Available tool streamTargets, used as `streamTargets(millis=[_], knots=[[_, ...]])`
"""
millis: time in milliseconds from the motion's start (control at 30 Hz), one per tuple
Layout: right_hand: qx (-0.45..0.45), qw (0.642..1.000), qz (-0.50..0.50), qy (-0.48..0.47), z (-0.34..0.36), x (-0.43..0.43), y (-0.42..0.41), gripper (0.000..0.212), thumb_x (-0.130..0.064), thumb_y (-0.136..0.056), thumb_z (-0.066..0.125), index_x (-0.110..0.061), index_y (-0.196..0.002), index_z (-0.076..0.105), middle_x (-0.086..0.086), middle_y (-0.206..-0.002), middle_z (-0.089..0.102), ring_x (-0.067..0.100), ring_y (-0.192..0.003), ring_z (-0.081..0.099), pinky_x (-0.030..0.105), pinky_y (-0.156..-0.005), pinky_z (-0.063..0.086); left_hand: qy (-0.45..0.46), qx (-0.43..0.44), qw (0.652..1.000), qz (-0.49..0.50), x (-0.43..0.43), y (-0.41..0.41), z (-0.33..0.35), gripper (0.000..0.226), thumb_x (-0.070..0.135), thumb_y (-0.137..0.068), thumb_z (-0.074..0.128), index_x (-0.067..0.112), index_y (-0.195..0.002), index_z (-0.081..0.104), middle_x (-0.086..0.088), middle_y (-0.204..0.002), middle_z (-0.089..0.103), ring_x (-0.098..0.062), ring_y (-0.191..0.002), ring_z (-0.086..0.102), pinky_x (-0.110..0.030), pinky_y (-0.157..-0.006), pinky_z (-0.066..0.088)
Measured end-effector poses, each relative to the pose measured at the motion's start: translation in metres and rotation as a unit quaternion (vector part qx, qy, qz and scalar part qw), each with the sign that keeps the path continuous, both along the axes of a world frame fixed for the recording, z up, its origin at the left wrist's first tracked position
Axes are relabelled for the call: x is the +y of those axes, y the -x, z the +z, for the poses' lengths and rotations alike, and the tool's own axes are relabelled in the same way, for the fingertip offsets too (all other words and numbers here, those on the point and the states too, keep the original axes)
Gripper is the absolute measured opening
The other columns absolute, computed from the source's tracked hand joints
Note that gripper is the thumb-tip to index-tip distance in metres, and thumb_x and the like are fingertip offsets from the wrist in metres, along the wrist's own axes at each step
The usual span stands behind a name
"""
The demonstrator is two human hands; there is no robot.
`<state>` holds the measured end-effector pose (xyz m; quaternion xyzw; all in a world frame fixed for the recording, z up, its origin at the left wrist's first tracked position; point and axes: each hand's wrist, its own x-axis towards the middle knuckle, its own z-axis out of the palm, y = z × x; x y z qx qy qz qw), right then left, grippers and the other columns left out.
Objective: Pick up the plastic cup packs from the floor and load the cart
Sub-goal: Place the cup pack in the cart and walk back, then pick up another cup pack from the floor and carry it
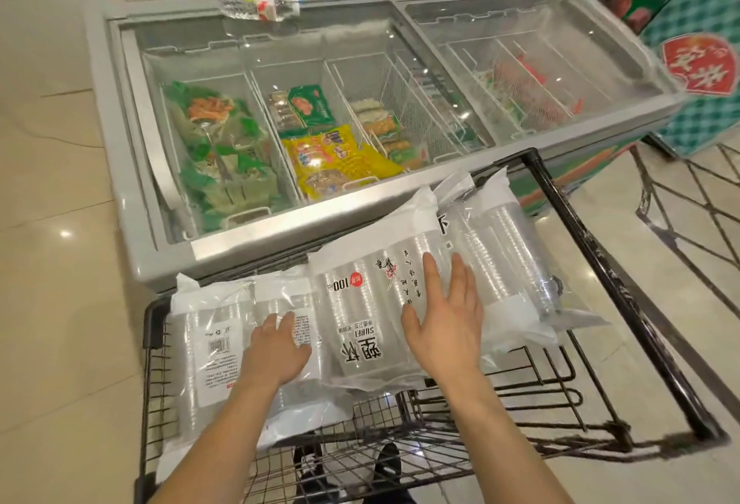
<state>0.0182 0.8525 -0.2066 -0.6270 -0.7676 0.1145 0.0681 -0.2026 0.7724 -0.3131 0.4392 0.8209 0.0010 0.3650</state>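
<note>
Three clear plastic cup packs lie side by side across the top of a black wire cart point(560, 223). The left pack point(212, 343) shows a barcode label. The middle pack point(360, 303) has black printed characters and a red dot. The right pack point(504, 255) reaches toward the cart's handle bar. My left hand point(276, 347) rests flat on the left pack near its seam with the middle one. My right hand point(444, 315) lies flat, fingers straight, on the middle pack.
A grey chest freezer point(132, 167) with glass lids stands right behind the cart, full of frozen food bags. A green checked display point(696, 75) stands at the right. Another cart's wire frame point(688, 199) is on the tiled floor at right. Pale tiled floor lies to the left.
</note>
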Motion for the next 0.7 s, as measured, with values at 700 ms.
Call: streamTargets(millis=[700], knots=[[0.099, 0.889, 0.448, 0.008, 0.123, -0.048, 0.153, 0.067, -0.054, -0.097, 0.039, -0.023, -0.153, 0.021, 0.008, -0.16, 0.018, 0.028, -0.149, 0.005, 0.042, -0.121, 0.009, -0.231, 0.277, 0.914, 0.185, -0.145, 0.044, 0.248, 0.074, 0.06, -0.08, 0.038, 0.023, -0.144, 0.038, -0.006, -0.148, 0.041, -0.029, -0.134, 0.038, -0.041, -0.108, 0.034]])
